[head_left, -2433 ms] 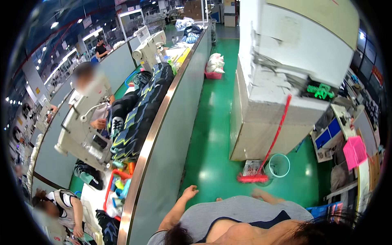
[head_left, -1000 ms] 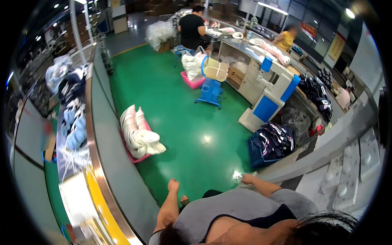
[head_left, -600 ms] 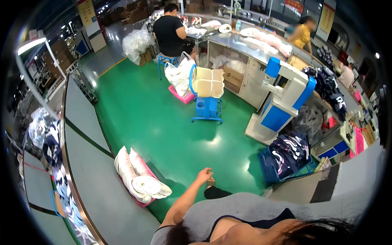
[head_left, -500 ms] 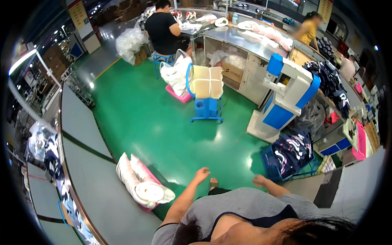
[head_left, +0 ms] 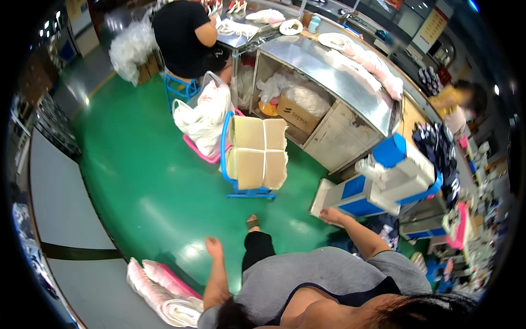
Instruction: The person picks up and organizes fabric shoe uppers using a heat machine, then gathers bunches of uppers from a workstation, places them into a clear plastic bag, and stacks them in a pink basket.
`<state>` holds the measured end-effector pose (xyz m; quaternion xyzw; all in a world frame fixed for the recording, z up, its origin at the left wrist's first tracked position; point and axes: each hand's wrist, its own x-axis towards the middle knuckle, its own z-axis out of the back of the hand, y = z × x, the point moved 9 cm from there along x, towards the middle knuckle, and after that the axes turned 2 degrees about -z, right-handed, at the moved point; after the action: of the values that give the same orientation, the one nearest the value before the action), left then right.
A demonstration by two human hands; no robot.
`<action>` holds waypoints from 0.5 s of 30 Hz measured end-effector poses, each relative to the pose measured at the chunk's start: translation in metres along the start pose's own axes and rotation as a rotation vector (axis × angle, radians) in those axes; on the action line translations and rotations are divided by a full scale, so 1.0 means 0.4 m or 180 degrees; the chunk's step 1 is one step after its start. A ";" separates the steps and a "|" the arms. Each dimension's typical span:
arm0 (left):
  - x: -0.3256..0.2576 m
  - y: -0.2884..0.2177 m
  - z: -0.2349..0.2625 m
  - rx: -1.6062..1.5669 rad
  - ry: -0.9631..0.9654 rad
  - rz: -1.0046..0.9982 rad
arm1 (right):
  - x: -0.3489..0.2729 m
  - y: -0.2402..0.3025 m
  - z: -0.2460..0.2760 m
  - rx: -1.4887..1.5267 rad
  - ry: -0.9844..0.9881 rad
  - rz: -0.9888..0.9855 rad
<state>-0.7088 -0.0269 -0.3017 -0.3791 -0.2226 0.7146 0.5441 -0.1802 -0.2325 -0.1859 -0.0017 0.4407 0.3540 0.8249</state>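
Green floor [head_left: 137, 175], tan bundle [head_left: 246, 167] ahead, blue-white machine [head_left: 405, 174] near right hand [head_left: 331, 215]

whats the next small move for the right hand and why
Probably ease the right hand inward a little: in this view it overlaps the base of the white-and-blue floor-standing machine, and whether they touch is unclear.

Green floor [head_left: 148, 181] fills the frame's left and middle. It bears a blue stool [head_left: 171, 88] at upper left, a pink tub [head_left: 204, 155] left of centre, a blue stand [head_left: 225, 145] at centre, a machine [head_left: 406, 176] at right, a pink basket [head_left: 185, 286] at lower left. The metal table [head_left: 307, 52], upper middle, bears a white coil [head_left: 285, 30], a blue bottle [head_left: 314, 24], a pale roll [head_left: 359, 54].
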 end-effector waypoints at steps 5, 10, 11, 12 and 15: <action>0.329 -0.606 -0.066 0.0128 -0.0460 -0.1187 | 0.154 -0.148 0.194 -0.0295 0.0202 -0.0147; 0.586 -0.973 -0.197 0.1074 -0.0567 -0.1681 | 0.394 -0.041 0.423 0.1313 0.0010 -0.0677; 0.626 -1.002 -0.237 0.1413 -0.0708 -0.1746 | 0.478 -0.007 0.458 0.1387 0.0052 -0.0518; 0.679 -0.987 -0.275 0.1449 -0.0707 -0.1661 | 0.580 0.031 0.503 0.1521 0.0053 -0.0409; 0.800 -0.865 -0.418 0.1184 -0.0107 -0.1273 | 0.937 0.100 0.716 0.1525 -0.0042 -0.0148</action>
<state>-0.4055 0.3670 -0.2473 -0.2091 -0.1670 0.6278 0.7309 0.1394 0.1062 -0.2715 0.1862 0.5066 0.2203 0.8125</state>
